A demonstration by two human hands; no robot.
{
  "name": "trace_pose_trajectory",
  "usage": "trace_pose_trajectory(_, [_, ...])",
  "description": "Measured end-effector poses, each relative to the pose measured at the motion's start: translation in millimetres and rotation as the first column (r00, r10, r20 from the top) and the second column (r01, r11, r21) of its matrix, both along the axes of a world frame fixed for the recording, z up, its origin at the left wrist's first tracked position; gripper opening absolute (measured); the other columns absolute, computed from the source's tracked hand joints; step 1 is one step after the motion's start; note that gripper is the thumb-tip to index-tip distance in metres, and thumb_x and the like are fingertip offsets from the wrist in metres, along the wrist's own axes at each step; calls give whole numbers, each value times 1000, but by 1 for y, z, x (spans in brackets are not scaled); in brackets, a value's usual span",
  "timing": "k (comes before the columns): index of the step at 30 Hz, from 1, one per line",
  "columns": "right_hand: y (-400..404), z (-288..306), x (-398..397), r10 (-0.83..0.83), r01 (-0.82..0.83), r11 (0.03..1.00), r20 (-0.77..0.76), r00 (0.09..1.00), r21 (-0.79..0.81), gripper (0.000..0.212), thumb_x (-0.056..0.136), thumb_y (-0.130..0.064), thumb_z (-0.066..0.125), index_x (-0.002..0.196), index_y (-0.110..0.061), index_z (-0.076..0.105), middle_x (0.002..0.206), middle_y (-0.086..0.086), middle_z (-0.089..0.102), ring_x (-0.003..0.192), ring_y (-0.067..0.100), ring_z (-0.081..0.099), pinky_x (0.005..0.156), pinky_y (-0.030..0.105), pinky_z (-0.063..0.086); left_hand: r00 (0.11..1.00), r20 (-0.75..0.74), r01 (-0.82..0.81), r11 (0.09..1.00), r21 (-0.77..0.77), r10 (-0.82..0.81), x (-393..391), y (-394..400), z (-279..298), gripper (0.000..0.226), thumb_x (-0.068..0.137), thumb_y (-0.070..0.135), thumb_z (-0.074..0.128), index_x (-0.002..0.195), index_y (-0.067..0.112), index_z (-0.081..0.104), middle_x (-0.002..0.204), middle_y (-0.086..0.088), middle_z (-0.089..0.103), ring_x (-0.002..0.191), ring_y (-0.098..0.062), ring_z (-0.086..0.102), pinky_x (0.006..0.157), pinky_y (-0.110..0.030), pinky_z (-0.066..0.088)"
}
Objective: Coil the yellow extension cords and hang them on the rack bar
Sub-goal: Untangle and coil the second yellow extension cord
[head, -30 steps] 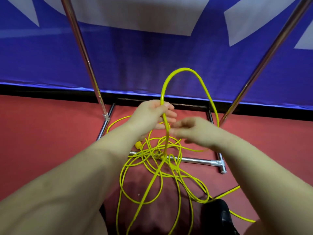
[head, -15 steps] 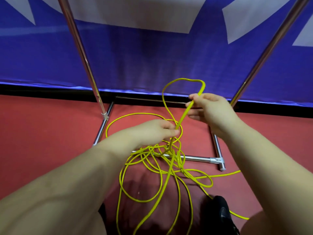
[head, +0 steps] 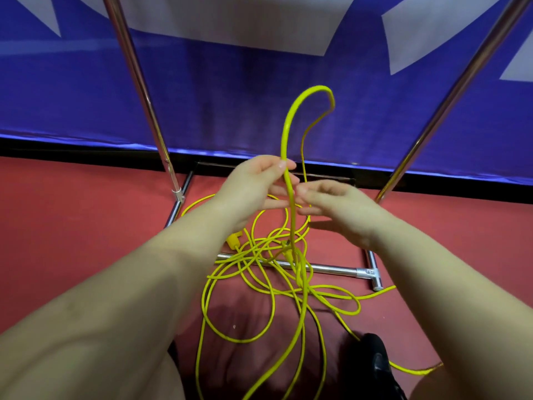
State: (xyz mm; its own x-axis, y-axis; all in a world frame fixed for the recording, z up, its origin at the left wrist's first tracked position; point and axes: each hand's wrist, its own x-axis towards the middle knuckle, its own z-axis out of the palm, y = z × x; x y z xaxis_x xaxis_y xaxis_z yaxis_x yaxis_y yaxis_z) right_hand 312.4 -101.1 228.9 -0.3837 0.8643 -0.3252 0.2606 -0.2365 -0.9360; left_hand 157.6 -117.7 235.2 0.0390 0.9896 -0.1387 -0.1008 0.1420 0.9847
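A yellow extension cord point(head: 290, 134) rises in a tall loop in front of the blue banner. My left hand point(head: 253, 189) pinches the loop's strand between thumb and fingers. My right hand point(head: 337, 206) is just right of it, fingers extended toward the same strand and touching it. The rest of the yellow cord lies in a loose tangle point(head: 268, 272) on the red floor over the rack's bottom bar point(head: 331, 268), with a yellow plug point(head: 233, 239) near my left wrist. The rack's top bar is out of view.
Two chrome rack uprights point(head: 135, 79) point(head: 455, 88) slant up on either side. A blue and white banner point(head: 230, 90) hangs behind. A black shoe point(head: 377, 362) stands on the floor at bottom right, with cord running past it.
My left hand has risen from the tangle and taken the loop's strand. My right hand has come down and left from its raised grip, fingers now extended beside the left. The loop stands taller.
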Motion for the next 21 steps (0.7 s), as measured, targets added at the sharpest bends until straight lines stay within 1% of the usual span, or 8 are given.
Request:
trace_pose_trajectory(2, [-5, -6, -3, 94, -95, 995, 60, 994, 9, 9, 85, -22, 64, 92, -18, 60, 90, 2, 63, 89, 16, 57, 82, 30, 44, 996, 81, -21, 1000, -16, 22, -4, 1, 4, 20, 99, 20, 41, 92, 19, 59, 82, 0, 64, 66, -11, 65, 70, -32, 57])
trace_pose_trajectory(5, [-9, -7, -7, 133, -133, 991, 11, 991, 26, 7, 84, -6, 63, 84, -13, 60, 82, 9, 63, 78, 18, 56, 74, 27, 45, 978, 198, -60, 998, -36, 66, -10, 3, 10, 19, 99, 20, 41, 94, 17, 59, 80, 0, 65, 67, -15, 64, 67, -33, 59])
trace_pose_trajectory(8, [-9, 1, -8, 121, -118, 992, -63, 991, 50, 9, 86, -7, 61, 82, -15, 61, 74, 2, 67, 64, 8, 62, 65, 20, 51, 940, 320, -106, 993, -45, 115, -13, 6, 14, 20, 99, 18, 40, 94, 15, 59, 75, -1, 69, 66, -14, 67, 64, -30, 59])
trace_pose_trajectory(10, [-7, 7, -7, 86, -81, 996, -126, 988, 44, 9, 89, -11, 58, 84, -17, 61, 69, -5, 68, 61, 4, 63, 60, 20, 54, 930, 351, -93, 994, -65, 110, -13, 7, 12, 19, 99, 18, 40, 96, 14, 59, 82, -4, 70, 72, -14, 68, 69, -29, 59])
trace_pose_trajectory(13, [-1, 18, -4, -66, 63, 998, -289, 955, -20, 10, 92, -16, 54, 85, -18, 61, 65, -8, 67, 60, 2, 64, 57, 21, 55, 981, 189, 60, 991, -123, -36, -8, 3, 4, 22, 99, 25, 40, 102, 16, 60, 97, -4, 69, 88, -15, 68, 82, -31, 53])
trace_pose_trajectory(16, [9, 27, 4, -300, 251, 954, -447, 843, -165, 11, 94, -19, 51, 88, -17, 60, 60, -10, 66, 55, 2, 64, 53, 20, 54, 961, -57, 256, 950, -179, -270, 0, -5, -4, 25, 98, 32, 39, 99, 21, 62, 97, 4, 69, 96, -12, 65, 93, -34, 45])
trace_pose_trajectory(19, [16, 29, 12, -433, 349, 902, -506, 746, -256, 13, 94, -21, 51, 86, -15, 60, 58, -9, 66, 52, 2, 63, 50, 18, 52, 896, -187, 367, 909, -198, -403, 7, -10, -7, 16, 98, 24, 42, 96, 25, 58, 99, 5, 65, 91, -7, 62, 87, -28, 50])
trace_pose_trajectory(21, [17, 28, 14, -461, 365, 888, -524, 717, -281, 13, 93, -20, 53, 85, -13, 60, 58, -7, 66, 53, 4, 64, 50, 19, 52, 895, -179, 380, 908, -176, -409, 9, -11, -9, 14, 96, 14, 48, 96, 25, 56, 99, 1, 63, 88, -7, 60, 78, -23, 52])
